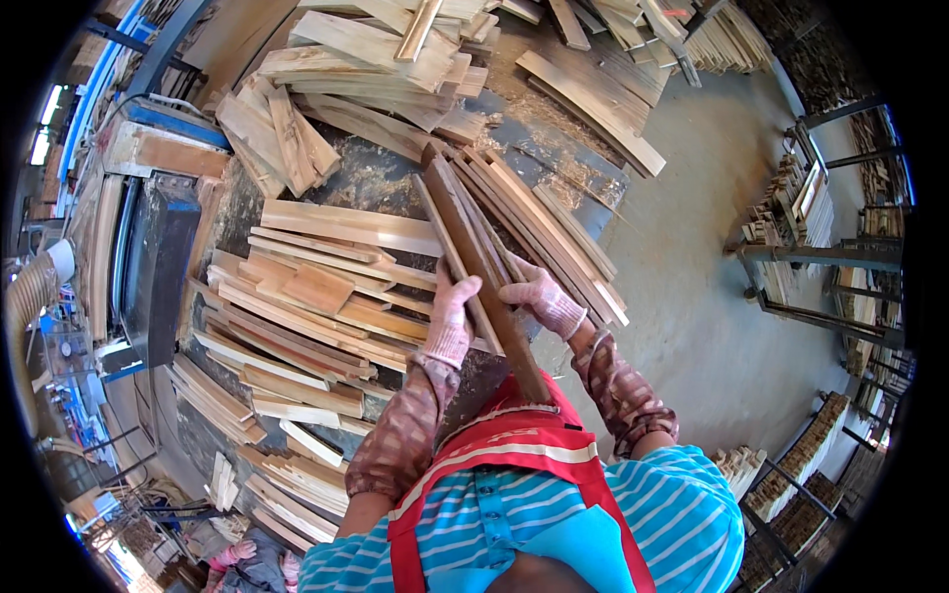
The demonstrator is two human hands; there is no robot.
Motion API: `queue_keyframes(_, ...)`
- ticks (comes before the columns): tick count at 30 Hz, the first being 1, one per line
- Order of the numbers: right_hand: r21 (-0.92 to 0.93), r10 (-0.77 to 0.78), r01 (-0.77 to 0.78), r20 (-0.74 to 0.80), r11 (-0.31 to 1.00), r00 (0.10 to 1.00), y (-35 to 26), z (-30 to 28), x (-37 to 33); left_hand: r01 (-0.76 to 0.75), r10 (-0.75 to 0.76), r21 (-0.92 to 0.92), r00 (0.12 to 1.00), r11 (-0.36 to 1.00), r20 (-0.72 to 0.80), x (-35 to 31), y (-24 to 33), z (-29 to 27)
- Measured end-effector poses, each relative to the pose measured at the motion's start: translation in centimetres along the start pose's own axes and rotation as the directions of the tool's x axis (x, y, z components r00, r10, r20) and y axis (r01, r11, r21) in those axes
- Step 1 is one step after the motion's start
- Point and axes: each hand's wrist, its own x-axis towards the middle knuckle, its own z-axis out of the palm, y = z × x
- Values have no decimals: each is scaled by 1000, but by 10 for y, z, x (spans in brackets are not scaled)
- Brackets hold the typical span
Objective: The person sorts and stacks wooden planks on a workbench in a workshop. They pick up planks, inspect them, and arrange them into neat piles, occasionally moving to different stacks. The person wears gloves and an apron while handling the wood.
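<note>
Several narrow wooden boards stand bunched between my hands, among them a dark brown board point(481, 259) whose near end rests against my red apron point(514, 425). My left hand point(452, 314), in a pale pink work glove, is closed on the left side of the bunch, against a lighter board. From the right, my right hand point(546, 300), gloved alike, grips the bunch with its fingertips partly hidden behind the boards. Just beyond my right hand lies a row of long boards point(554, 232). Left of my left hand, stacked light strips point(326, 287) cover the table.
A large heap of planks point(376, 69) fills the table's far side, with sawdust around it. At left stands a dark machine point(163, 267) with a ribbed hose point(30, 296). Metal racks of wood point(820, 257) line the right. A co-worker's pink-gloved hand point(237, 553) shows at lower left.
</note>
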Motion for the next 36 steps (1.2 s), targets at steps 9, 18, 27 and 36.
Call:
queue_keyframes(9,-276,88,-77,26,958,996,-23,-1,2,-42,48,112,997,993,-54,13,-1,-9)
queue_keyframes(18,-53,134,-130,80,990,988,-15,7,8,-51,53,19,996,998,-72,0,32,-21)
queue_keyframes(27,-278,66,-61,9,959,998,-7,39,13,-5,-40,-321,991,947,-131,4,23,-27)
queue_keyframes(36,-374,91,-77,19,924,996,-13,48,8,115,-77,178,975,977,-209,19,11,-55)
